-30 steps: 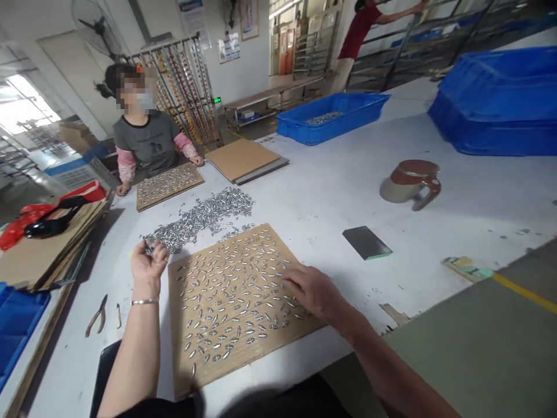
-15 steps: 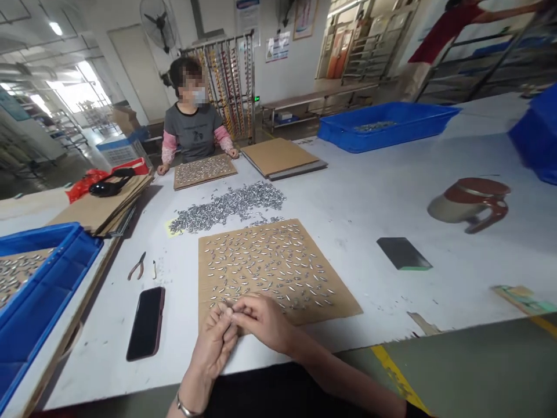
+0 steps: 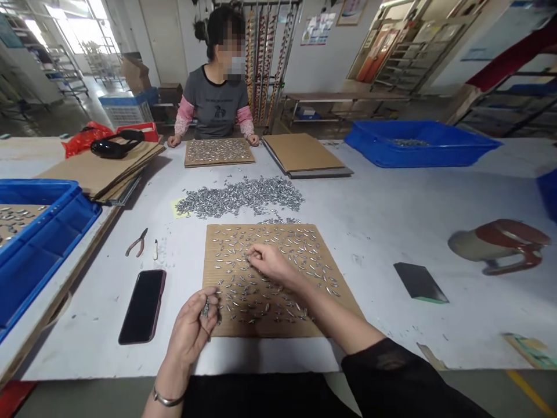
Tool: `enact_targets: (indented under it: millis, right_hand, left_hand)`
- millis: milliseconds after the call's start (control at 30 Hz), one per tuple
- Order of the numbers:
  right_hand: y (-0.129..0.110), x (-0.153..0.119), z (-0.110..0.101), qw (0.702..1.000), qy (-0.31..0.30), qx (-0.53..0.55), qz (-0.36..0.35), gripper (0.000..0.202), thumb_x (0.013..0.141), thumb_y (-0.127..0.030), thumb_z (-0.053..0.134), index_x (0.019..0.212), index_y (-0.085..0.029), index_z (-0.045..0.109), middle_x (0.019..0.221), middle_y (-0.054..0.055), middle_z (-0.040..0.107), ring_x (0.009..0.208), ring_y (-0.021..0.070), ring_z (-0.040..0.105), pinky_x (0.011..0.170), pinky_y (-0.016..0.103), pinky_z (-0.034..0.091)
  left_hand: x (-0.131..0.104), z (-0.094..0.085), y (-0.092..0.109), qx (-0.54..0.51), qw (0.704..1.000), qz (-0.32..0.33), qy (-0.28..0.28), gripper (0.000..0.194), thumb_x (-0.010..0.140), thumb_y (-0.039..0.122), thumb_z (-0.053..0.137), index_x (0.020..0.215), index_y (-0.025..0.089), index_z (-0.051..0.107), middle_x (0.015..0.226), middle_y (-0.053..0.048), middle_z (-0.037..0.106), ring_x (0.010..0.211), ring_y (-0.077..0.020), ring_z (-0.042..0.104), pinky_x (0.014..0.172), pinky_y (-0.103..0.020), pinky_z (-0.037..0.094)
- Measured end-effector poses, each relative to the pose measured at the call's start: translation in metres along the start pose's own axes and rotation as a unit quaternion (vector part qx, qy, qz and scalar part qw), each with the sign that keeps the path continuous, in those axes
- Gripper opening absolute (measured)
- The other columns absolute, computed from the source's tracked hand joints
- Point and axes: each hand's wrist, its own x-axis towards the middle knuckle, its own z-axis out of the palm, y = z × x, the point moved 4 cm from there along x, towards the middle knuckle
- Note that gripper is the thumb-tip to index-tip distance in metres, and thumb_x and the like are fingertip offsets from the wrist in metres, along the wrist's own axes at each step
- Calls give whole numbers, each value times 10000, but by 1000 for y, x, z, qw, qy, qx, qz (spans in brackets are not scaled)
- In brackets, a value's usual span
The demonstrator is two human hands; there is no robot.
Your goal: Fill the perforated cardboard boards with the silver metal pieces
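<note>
Many small silvery metal pieces lie spread over a brown cardboard sheet [image 3: 322, 325] in front of me. At the sheet's left edge, my left hand [image 3: 195, 316] curls around several of these metal pieces [image 3: 206, 306]. My right hand [image 3: 267, 261] reaches over the upper middle of the sheet, thumb and fingertips pinched together near the laid-out pieces; whatever is between them is too small to make out. Beyond the sheet is a long heap of the same metal pieces [image 3: 239, 197].
A phone [image 3: 143, 306], pliers [image 3: 138, 244] and a blue bin [image 3: 82, 215] are on the left. At right stand a brown-lidded jug [image 3: 496, 241], a dark block [image 3: 420, 281] and a blue tray [image 3: 422, 154]. Across the table, a person [image 3: 217, 104] sits by a filled board [image 3: 220, 152].
My hands have separated. The right hand has moved forward over the sheet; the left has shifted left to its edge. The camera view has also turned.
</note>
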Motion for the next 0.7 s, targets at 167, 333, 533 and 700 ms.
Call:
enact_targets:
  millis: [167, 333, 533, 700]
  right_hand:
    - [6, 32, 23, 997, -33, -76, -10, 218, 829, -121, 572, 934, -174, 756, 651, -21, 670, 614, 140, 600, 719, 272, 488]
    - [-1, 45, 39, 988, -62, -131, -51, 225, 864, -126, 573, 954, -191, 769, 771, 14, 733, 734, 167, 649, 749, 263, 468]
    - [-5, 48, 47, 972, -71, -212, -68, 244, 863, -109, 567, 975, -191, 768, 923, 60, 762, 881, 209, 667, 760, 269, 448]
    - [-4, 49, 47, 963, -77, -250, -62, 212, 872, -121, 579, 937, -194, 768, 995, 78, 738, 915, 208, 648, 748, 267, 426]
  left_hand:
    - [-1, -15, 16, 10, 997, 63, 47, 396, 690, 359, 914, 942, 152, 689, 818, -55, 717, 526, -57, 444, 423, -173, 326]
    - [-1, -17, 19, 33, 993, 81, 77, 433, 667, 437, 920, 767, 160, 604, 782, -46, 704, 492, -45, 412, 380, -150, 259]
    - [4, -21, 14, 35, 996, 63, 57, 429, 615, 426, 954, 776, 124, 695, 627, 29, 549, 479, -20, 343, 380, -134, 233]
    - [4, -21, 11, 14, 998, 38, 57, 479, 629, 398, 956, 962, 110, 768, 747, -22, 632, 595, -53, 506, 475, -140, 404]
